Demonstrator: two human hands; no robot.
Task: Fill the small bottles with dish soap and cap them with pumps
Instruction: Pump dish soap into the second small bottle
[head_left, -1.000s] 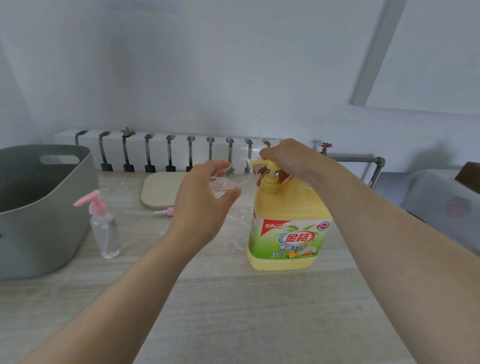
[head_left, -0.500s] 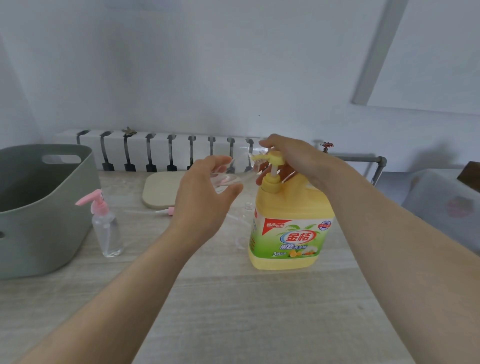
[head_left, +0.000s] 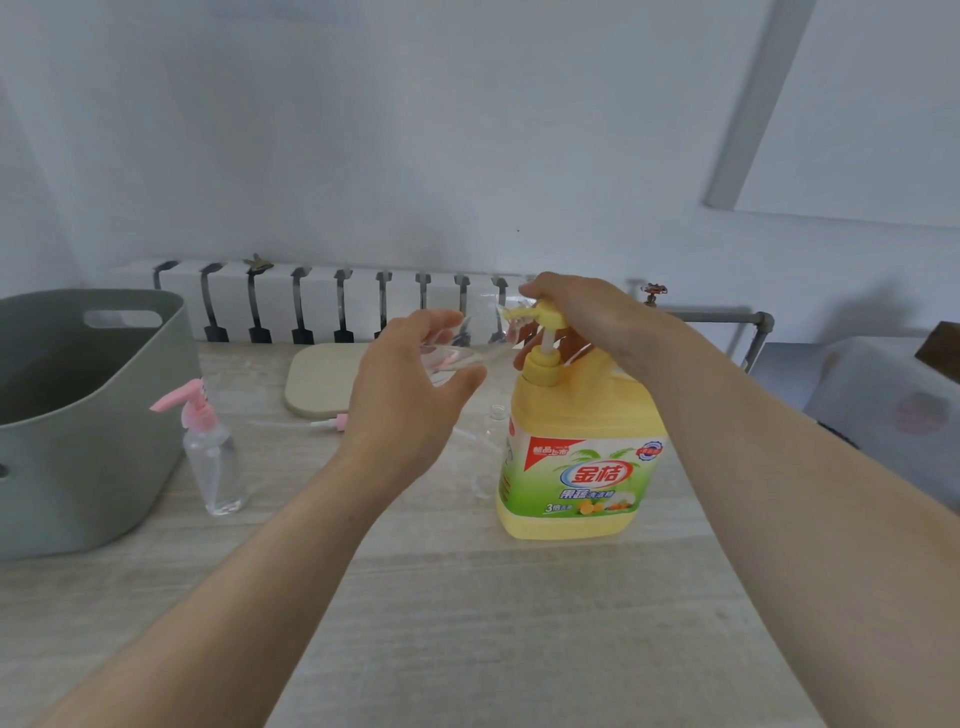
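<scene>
our left hand (head_left: 410, 387) curls around a clear small bottle (head_left: 453, 358), tilted just beside the yellow pump head (head_left: 535, 315). our right hand (head_left: 584, 306) grips that pump head atop the dish soap jug (head_left: 576, 467) on the table (head_left: 467, 597).

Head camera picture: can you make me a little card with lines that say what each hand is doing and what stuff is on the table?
Left hand: holds a small clear bottle tipped sideways, near the spout
Right hand: grips the yellow pump on the big dish soap bottle
Capped: one small bottle with pink pump, standing by the grey tub
Waiting: a loose pink pump lying on the table; an open clear bottle beside the soap bottle
Soap in held bottle: cannot tell
</scene>
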